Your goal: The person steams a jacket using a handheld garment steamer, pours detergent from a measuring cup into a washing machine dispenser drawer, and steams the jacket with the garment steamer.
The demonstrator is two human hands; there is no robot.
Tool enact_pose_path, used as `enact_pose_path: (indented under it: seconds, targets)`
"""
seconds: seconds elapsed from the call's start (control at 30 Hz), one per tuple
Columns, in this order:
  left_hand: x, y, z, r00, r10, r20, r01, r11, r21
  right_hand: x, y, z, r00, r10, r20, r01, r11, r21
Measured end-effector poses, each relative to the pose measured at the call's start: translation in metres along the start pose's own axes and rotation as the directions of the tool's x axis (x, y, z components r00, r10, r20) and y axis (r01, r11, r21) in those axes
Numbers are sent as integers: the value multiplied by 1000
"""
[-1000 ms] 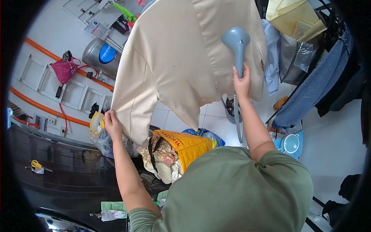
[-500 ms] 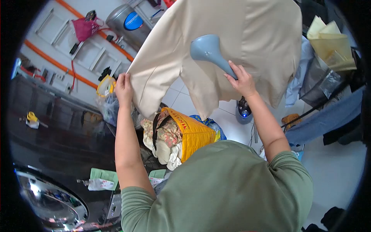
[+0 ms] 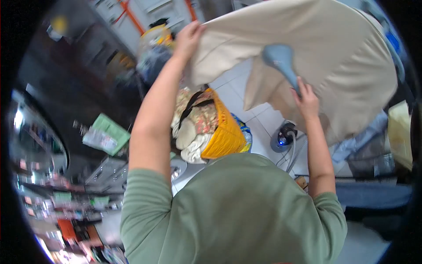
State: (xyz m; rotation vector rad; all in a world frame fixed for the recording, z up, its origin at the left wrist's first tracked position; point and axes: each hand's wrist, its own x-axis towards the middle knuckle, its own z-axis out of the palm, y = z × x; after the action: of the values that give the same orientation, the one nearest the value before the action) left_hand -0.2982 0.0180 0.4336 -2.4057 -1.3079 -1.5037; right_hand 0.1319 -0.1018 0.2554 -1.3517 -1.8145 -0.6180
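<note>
Left hand pinching the edge of the jacket, right hand gripping the steamer over the jacket, bare floor below its hem, bag beneath its sleeve.

A smooth beige garment with visible seams is spread out in the air, one end pulled taut by the left hand. Its lower edge hangs in loose points. In front of it, a blue-grey handheld steamer is gripped by the handle in the right hand, tilted, its broad head uppermost; contact with the cloth cannot be told.
</note>
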Motion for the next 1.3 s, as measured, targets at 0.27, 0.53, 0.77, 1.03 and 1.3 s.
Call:
enact_pose_path:
  seconds: [0.27, 0.53, 0.77, 1.03, 1.3]
  targets:
    - [-8, -8, 17, 993, 40, -110, -29, 995, 94, -33, 4, 23, 984, -35, 174, 35, 999, 3]
    - [-13, -3, 7, 992, 24, -125, -10, 994, 109, -26, 25, 29, 990, 5, 138, -6, 1000, 6]
    - [-2, -37, 13, 984, 127, -126, -108, 983, 148, -47, 15, 21, 977, -79, 198, 91, 994, -57]
    - [-17, 20, -12, 998, -35, -46, 42, 986, 161, -38, 6, 16, 996, -45, 71, 42, 998, 35]
    - [-19, 24, -17, 997, 34, -73, -19, 979, 204, -82, 2, 21, 967, -63, 246, 64, 998, 4]
